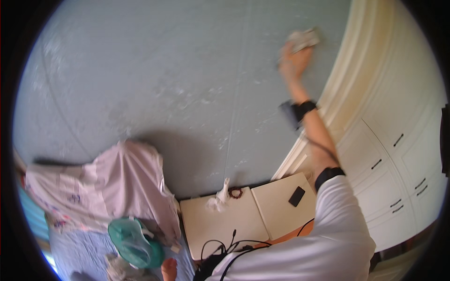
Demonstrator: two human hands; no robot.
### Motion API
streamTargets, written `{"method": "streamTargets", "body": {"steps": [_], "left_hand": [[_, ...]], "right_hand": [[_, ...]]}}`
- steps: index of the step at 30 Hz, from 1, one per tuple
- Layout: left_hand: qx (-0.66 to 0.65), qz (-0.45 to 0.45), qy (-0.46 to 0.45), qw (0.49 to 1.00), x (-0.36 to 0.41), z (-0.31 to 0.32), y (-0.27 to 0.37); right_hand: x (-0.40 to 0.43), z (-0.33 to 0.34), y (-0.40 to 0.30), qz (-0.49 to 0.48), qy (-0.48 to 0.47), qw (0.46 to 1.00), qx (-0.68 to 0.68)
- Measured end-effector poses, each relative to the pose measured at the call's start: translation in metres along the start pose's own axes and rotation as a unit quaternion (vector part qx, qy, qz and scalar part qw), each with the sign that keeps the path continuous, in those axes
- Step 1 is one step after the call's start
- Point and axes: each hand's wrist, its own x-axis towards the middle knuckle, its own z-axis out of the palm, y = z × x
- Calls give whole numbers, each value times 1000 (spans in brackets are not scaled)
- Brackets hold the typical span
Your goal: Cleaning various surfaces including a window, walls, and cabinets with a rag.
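Note:
With my right hand (296,63), I hold a crumpled whitish cloth (304,39) against the grey-blue wall (197,63), high up near the cream moulding. The hand and cloth are slightly blurred. A dark strap with a small device (299,111) is around my right wrist. My left hand (169,269) is low at the bottom edge, only partly in view, beside the rim of a green plastic container (135,242). Whether its fingers grip that rim is not clear. Pale worn patches and scuffs mark the wall.
A pink cloth (130,179) drapes over the headboard area of a bed with a blue sheet (81,253). Beside it, a cream cabinet top (225,228) carries a white spray bottle (222,196), a beaded bracelet (235,193) and a black phone (297,196). Black cables (233,242) hang by me. White cupboards (383,182) stand right.

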Motion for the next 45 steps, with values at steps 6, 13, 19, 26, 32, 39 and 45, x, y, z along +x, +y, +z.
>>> {"method": "streamTargets", "body": {"steps": [6,13,19,26,32,39,45], "left_hand": [[319,133,-120,931,30,-20,72],[292,147,-127,936,46,-8,132],[221,30,-134,966,5,33,118],[159,-32,-102,981,-33,37,84],[-41,127,-77,988,-10,30,78],[-250,261,-96,927,-46,104,240],[-495,270,-56,824,-64,125,308]], "right_hand": [[-133,-65,-34,-183,-351,911,-113],[-25,-82,55,-233,-306,900,-206],[58,-89,161,-15,-63,979,-194],[-116,-143,166,76,-116,977,-160],[-245,-215,154,318,-127,939,11],[-296,-422,34,795,25,406,450],[-333,-627,-72,849,200,372,317]]}}
